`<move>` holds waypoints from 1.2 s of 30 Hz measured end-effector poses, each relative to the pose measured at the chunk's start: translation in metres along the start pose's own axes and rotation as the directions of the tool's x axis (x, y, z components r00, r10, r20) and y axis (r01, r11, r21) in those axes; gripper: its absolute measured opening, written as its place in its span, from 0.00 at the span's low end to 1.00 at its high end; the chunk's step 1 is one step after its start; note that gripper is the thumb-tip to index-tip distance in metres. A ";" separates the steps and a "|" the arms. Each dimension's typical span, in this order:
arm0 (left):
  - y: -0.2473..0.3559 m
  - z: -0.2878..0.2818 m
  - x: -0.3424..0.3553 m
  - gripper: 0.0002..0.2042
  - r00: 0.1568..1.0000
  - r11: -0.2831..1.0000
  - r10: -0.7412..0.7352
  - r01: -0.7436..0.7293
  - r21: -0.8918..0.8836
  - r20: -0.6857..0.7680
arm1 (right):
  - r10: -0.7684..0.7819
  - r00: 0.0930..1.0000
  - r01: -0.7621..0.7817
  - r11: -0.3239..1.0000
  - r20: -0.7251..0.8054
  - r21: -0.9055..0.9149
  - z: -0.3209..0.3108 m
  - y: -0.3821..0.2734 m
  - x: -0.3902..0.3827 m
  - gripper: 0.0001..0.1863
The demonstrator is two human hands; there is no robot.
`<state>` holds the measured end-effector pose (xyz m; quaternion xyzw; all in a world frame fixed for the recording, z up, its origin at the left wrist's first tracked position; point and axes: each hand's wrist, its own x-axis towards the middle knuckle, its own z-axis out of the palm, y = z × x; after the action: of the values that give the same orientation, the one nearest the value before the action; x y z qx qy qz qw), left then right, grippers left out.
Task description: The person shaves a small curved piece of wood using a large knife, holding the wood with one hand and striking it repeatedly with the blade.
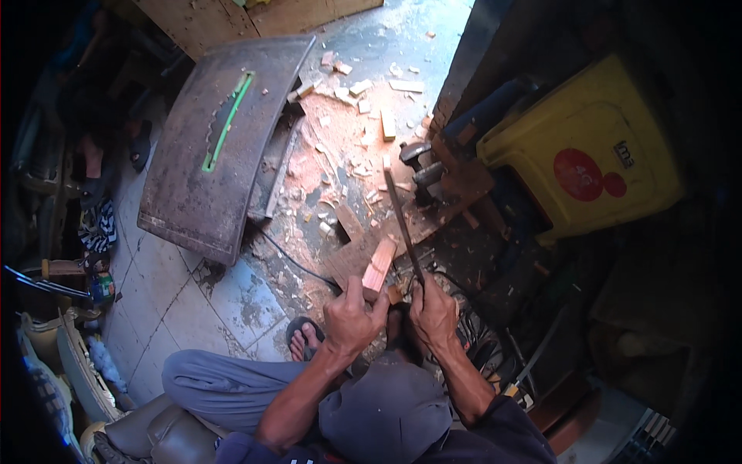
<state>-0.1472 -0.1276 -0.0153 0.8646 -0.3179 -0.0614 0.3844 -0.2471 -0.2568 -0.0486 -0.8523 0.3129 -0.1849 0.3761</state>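
Observation:
In my left hand (354, 319) is a short reddish wood block (379, 265), its far end slanting up and to the right. The fingers close around the block's near end. My right hand (434, 313) grips the near end of a long, narrow, dark bar-like tool (401, 216). That tool points away from me, just right of the block, and its far tip looks pale. Whether it is a file or a blade I cannot tell. A wooden board (352, 259) lies beneath the block. A small wood piece (395, 295) shows between my hands.
A rusty metal saw table (193, 147) with a toothed blade in a green-edged slot stands at left. Sawdust (332, 127) and wood offcuts (388, 124) cover the floor ahead. At right are a metal clamp-like tool (423, 166) and a yellow plastic chair (618, 155). A dark cable (297, 263) crosses the floor.

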 end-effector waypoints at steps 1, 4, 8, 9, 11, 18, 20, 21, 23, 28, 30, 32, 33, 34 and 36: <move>-0.002 0.002 -0.009 0.14 0.998 0.999 -0.045 0.045 -0.005 0.034 | -0.034 0.995 0.041 0.996 -0.095 0.078 -0.008 -0.008 -0.011 0.12; -0.003 0.005 -0.006 0.14 0.994 0.996 -0.092 0.093 -0.004 0.062 | 0.053 0.995 -0.050 0.998 0.080 -0.040 0.012 0.028 -0.021 0.14; -0.001 0.002 -0.014 0.15 0.997 0.996 -0.065 0.067 -0.055 0.036 | -0.034 0.999 0.034 0.999 -0.023 0.015 0.005 0.010 -0.014 0.13; -0.004 0.002 -0.014 0.15 0.996 0.996 -0.078 0.080 -0.046 0.045 | -0.067 0.992 0.077 0.993 -0.108 0.087 0.003 -0.001 -0.010 0.11; -0.005 0.004 -0.008 0.14 0.995 0.996 -0.080 0.082 -0.042 0.060 | 0.002 1.000 -0.001 0.999 -0.019 0.052 0.010 0.012 -0.010 0.13; -0.011 0.000 -0.012 0.14 0.996 0.997 -0.076 0.074 0.033 0.052 | -0.141 0.985 0.152 0.982 -0.100 0.108 0.008 0.006 -0.009 0.19; -0.012 0.004 -0.009 0.14 0.996 0.997 -0.072 0.071 0.007 0.047 | 0.148 0.963 -0.116 0.982 0.224 -0.150 0.014 0.021 -0.010 0.18; -0.011 0.003 -0.010 0.15 0.996 0.998 -0.068 0.069 -0.002 0.052 | 0.319 0.883 -0.218 0.928 0.343 -0.300 0.015 0.026 -0.015 0.18; -0.014 -0.004 0.003 0.14 0.998 0.998 -0.052 0.051 0.027 0.026 | 0.053 0.996 -0.050 0.997 0.066 -0.057 0.015 0.018 -0.004 0.16; -0.015 -0.001 -0.006 0.14 0.994 0.996 -0.090 0.090 0.011 0.068 | 0.162 0.972 -0.139 0.981 0.170 -0.138 0.014 0.014 -0.013 0.16; -0.016 -0.002 -0.009 0.14 0.998 0.998 -0.054 0.055 -0.006 0.035 | 0.272 0.932 -0.221 0.950 0.239 -0.219 0.011 0.020 -0.008 0.16; -0.016 -0.005 -0.010 0.15 0.999 0.999 -0.032 0.032 -0.015 -0.001 | 0.014 1.000 -0.014 1.000 0.010 0.014 0.008 0.000 0.000 0.14; -0.015 -0.004 -0.007 0.15 0.992 0.994 -0.104 0.102 0.025 0.068 | -0.065 0.992 0.074 0.994 -0.110 0.084 0.001 -0.010 -0.007 0.14; -0.015 -0.003 -0.021 0.16 0.991 0.993 -0.119 0.119 -0.003 0.067 | -0.108 0.984 0.119 0.991 -0.144 0.067 0.007 -0.003 -0.018 0.13; -0.016 0.001 -0.011 0.16 0.996 0.997 -0.079 0.080 -0.018 0.029 | 0.012 0.997 -0.006 0.997 0.071 -0.082 0.016 0.016 -0.019 0.14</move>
<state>-0.1483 -0.1134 -0.0283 0.8718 -0.2880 -0.0920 0.3854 -0.2579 -0.2437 -0.0725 -0.8715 0.3105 -0.1396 0.3529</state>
